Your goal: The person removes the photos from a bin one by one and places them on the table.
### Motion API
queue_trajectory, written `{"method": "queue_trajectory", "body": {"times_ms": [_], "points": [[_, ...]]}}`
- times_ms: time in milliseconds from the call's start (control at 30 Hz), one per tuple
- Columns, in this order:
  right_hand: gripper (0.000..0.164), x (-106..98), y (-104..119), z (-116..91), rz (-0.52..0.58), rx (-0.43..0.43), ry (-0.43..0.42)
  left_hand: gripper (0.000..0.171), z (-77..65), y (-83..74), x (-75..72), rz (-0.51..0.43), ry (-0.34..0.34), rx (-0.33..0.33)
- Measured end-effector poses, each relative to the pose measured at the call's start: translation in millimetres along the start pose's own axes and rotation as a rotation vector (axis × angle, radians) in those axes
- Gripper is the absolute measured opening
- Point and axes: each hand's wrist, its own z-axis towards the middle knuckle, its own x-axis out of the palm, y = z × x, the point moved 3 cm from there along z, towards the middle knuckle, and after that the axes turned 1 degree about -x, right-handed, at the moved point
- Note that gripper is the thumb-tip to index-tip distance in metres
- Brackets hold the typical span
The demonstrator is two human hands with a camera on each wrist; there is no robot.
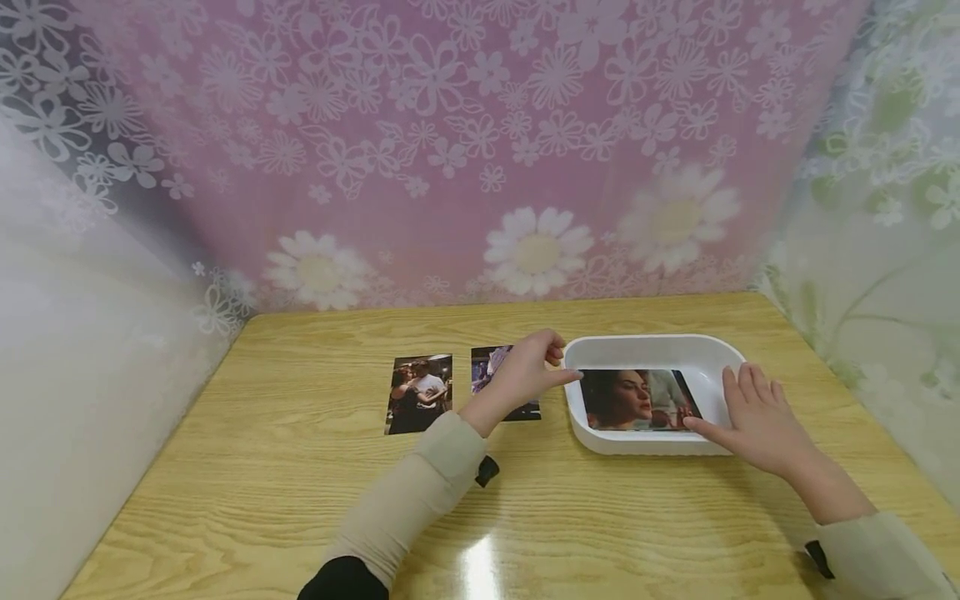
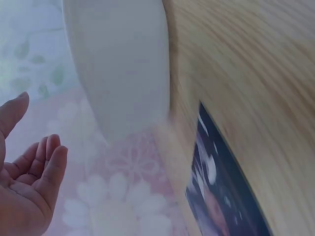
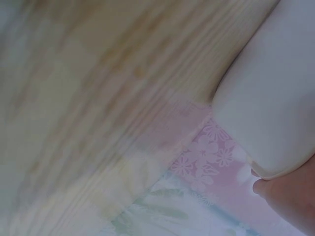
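A white plastic tray [image 1: 651, 444] with rounded corners sits on the wooden table. Inside it lies a photo [image 1: 626, 398] of a face in profile, toward the left side. My left hand [image 1: 528, 371] is held at the tray's left rim, its thumb reaching over that rim toward the photo and its other fingers loosely bent. In the left wrist view, nothing is between the thumb and fingers of that hand [image 2: 34, 182]. My right hand [image 1: 765, 425] rests over the right rim with fingers extended, the thumb at the photo's near right corner.
Left of the tray lies a photo of a couple [image 1: 420, 393]. Another photo [image 1: 487, 364] lies between it and the tray, partly hidden by my left hand and forearm. Flower-patterned curtains [image 1: 450, 167] hang behind and beside the table [image 1: 300, 467].
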Motion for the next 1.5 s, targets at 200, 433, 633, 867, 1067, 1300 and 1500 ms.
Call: {"method": "queue_trajectory", "body": {"times_ms": [200,433,633,867,1067,1300,1500], "points": [[0.097,-0.9,1.0,0.8,-0.010,-0.005,-0.002,0.048,20.0,-13.9,28.2,-0.030,0.047,0.067],[0.097,-1.9,2.4,0.8,-0.021,-0.009,-0.014,0.058,35.4,-17.4,53.7,0.131,0.107,0.116],[0.098,-1.3,1.5,0.5,-0.025,0.001,-0.005,0.075,40.2,-17.9,74.4,0.445,0.225,0.122],[0.098,-0.2,-0.3,0.1,-0.020,0.008,0.000,0.081,42.7,-21.1,88.5,0.728,0.338,0.131],[0.098,1.3,-1.5,-0.2,-0.021,0.009,0.002,0.081,44.7,-17.6,96.4,0.816,0.399,0.033],[0.098,1.8,-2.7,-1.2,-0.024,0.007,-0.012,0.083,47.3,-17.7,101.1,0.853,0.439,-0.037],[0.098,-0.5,1.2,-1.3,-0.020,0.009,-0.002,0.084,48.1,-16.9,100.5,0.842,0.450,-0.071]]}}
